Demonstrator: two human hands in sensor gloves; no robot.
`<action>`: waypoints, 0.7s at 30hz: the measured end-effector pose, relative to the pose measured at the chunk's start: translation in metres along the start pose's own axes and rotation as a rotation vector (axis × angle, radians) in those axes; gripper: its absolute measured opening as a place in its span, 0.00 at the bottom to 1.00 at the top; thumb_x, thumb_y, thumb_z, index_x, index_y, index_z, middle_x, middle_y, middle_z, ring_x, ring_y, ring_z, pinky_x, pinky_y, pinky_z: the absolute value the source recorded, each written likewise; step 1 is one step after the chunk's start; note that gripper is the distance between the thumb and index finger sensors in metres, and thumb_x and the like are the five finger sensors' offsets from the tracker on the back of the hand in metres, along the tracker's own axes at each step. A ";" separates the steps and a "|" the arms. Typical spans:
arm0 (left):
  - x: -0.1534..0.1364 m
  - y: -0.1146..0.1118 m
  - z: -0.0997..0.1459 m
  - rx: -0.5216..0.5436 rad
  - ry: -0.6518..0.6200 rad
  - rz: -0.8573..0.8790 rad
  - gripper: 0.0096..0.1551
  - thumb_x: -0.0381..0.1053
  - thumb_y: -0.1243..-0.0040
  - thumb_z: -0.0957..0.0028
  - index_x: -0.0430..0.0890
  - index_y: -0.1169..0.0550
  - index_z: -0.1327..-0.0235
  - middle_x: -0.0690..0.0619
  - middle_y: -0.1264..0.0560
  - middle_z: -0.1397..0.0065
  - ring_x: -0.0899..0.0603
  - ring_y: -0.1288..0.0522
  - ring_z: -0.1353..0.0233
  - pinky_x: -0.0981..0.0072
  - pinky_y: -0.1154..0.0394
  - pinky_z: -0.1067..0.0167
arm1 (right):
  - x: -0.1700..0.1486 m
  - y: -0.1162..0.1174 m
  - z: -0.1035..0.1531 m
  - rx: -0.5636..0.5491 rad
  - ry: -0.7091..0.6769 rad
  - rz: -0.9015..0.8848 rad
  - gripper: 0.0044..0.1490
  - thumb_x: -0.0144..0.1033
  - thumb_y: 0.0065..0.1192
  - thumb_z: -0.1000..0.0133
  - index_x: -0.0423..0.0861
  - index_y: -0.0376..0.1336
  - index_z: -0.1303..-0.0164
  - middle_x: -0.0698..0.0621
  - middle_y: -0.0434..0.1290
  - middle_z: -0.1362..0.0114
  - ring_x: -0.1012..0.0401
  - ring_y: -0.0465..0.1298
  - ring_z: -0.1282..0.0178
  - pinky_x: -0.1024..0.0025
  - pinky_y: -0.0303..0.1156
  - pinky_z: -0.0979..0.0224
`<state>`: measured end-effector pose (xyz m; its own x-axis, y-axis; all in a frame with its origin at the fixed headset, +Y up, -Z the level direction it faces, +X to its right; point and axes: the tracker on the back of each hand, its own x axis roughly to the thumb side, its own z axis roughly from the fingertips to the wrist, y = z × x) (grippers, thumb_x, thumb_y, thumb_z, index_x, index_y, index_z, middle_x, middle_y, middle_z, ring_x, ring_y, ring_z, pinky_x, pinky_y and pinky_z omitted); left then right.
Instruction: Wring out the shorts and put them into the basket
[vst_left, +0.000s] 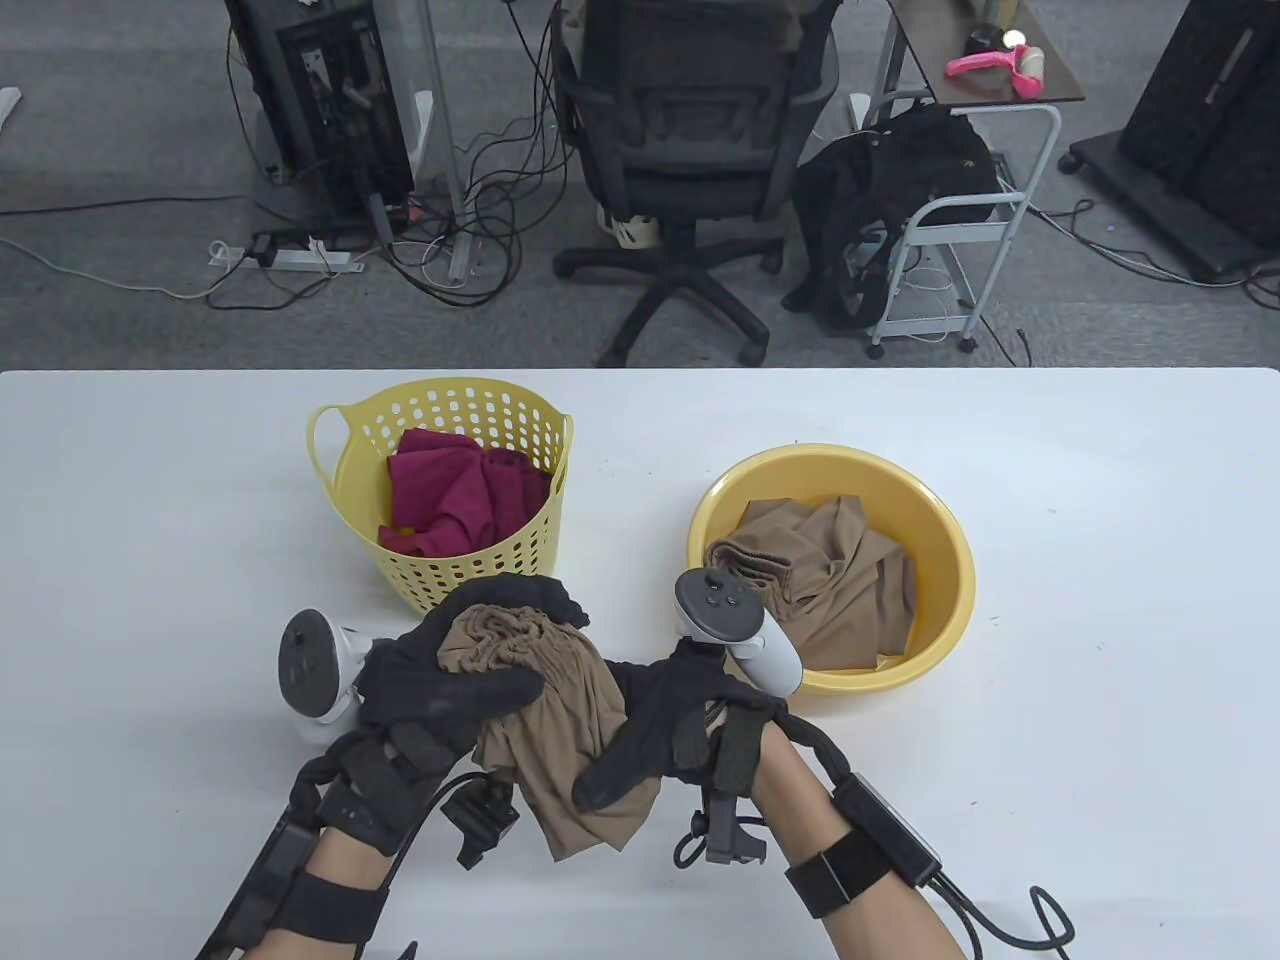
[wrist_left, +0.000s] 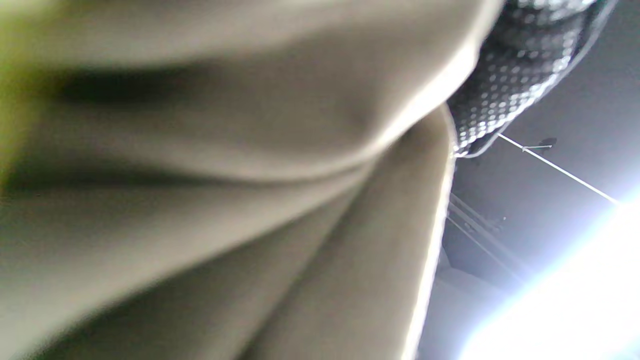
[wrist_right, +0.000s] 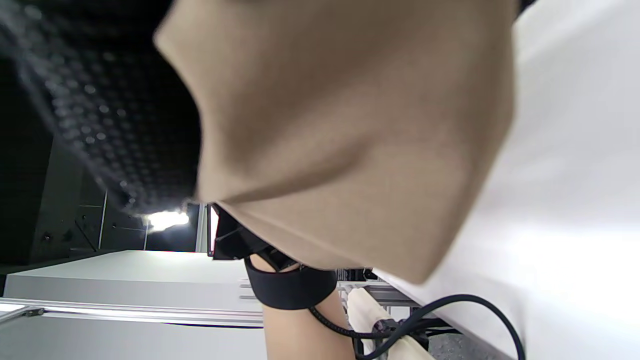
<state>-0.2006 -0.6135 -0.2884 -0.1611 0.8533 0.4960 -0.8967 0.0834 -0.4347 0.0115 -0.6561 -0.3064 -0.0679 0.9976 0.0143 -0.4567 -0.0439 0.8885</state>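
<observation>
White worktop (vst_left: 1050, 620); we clamp both grips, left hand (vst_left: 440, 680) and right hand (vst_left: 670, 720), round tan shorts (vst_left: 560, 720), basket (vst_left: 450, 490) just beyond left

Tan fabric of the shorts (wrist_left: 215, 200) is filling nearly the whole left wrist view, lying so close to the lens that it is showing as a soft blur. Broad folds are running across it, with dark creases sitting between them, and one fold is slanting down toward the bottom edge, ending in a pale lit hem on its right side. A yellow-green tint is bleeding in at the far left edge. At the top right, a black gloved finger (wrist_left: 515, 75) with a dotted grip texture is pressing against the cloth. Behind, a dim ceiling and a bright glare are showing at the lower right
</observation>
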 end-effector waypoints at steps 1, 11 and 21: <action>0.000 0.000 0.000 0.009 0.007 -0.005 0.41 0.64 0.21 0.50 0.51 0.30 0.30 0.43 0.27 0.24 0.33 0.20 0.28 0.34 0.27 0.31 | 0.001 0.000 0.001 -0.011 0.004 0.008 0.73 0.54 0.87 0.58 0.31 0.46 0.21 0.41 0.68 0.31 0.51 0.78 0.44 0.67 0.78 0.45; -0.001 0.000 0.003 0.037 0.047 -0.064 0.42 0.65 0.23 0.48 0.51 0.32 0.29 0.43 0.27 0.24 0.33 0.21 0.28 0.33 0.27 0.32 | 0.013 0.002 0.007 -0.167 -0.004 0.196 0.60 0.50 0.90 0.60 0.35 0.56 0.29 0.50 0.74 0.42 0.61 0.79 0.58 0.73 0.78 0.58; -0.005 -0.003 0.008 0.096 0.120 -0.211 0.43 0.67 0.26 0.47 0.48 0.33 0.29 0.42 0.26 0.26 0.33 0.19 0.31 0.33 0.25 0.34 | 0.024 0.005 0.015 -0.353 0.061 0.473 0.54 0.48 0.91 0.61 0.38 0.60 0.34 0.54 0.76 0.48 0.61 0.79 0.62 0.70 0.78 0.59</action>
<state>-0.2005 -0.6221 -0.2841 0.0786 0.8778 0.4724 -0.9413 0.2215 -0.2548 0.0205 -0.6317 -0.2947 -0.3822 0.8607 0.3363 -0.6308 -0.5090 0.5857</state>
